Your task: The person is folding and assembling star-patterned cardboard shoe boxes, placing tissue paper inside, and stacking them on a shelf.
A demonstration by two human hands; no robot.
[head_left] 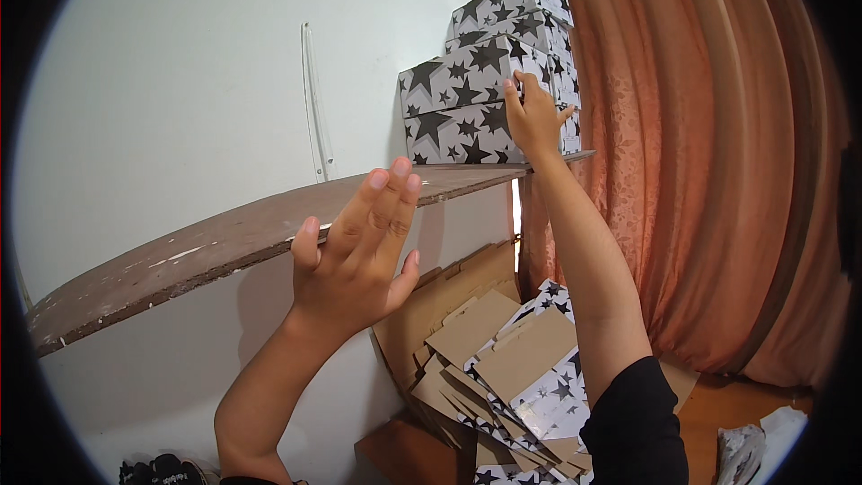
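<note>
On the worn brown wooden shelf (pixel 224 242) that runs along the white wall (pixel 180 81), 4 white cardboard boxes printed with black stars are stacked in 2 piles at the right end. The front pile has a lower star box (pixel 449 135) and an upper star box (pixel 458 76) resting on it; the rear pile (pixel 521 13) rises higher behind them, next to the folds of a salmon-pink curtain (pixel 700 144).

The right hand (pixel 534 117) is raised to the front pile, its palm laid flat against the right-hand face of the boxes where the upper one meets the lower, fingers spread and pointing upward. It presses on the cardboard rather than closing around anything. The forearm runs down from it to a black sleeve (pixel 633 431) at the lower edge.

The left hand (pixel 359 251) is held up in front of the shelf edge with nothing in it, its fingers straight and close together, thumb out to the side. Whether its fingertips touch the shelf edge cannot be told from this view.

Below the shelf, a heap of flattened star-printed cardboard blanks (pixel 512 377), brown on the inner side, leans against the wall on the orange-brown floor (pixel 736 404). A crumpled white plastic bag (pixel 763 445) lies at the lower right.
</note>
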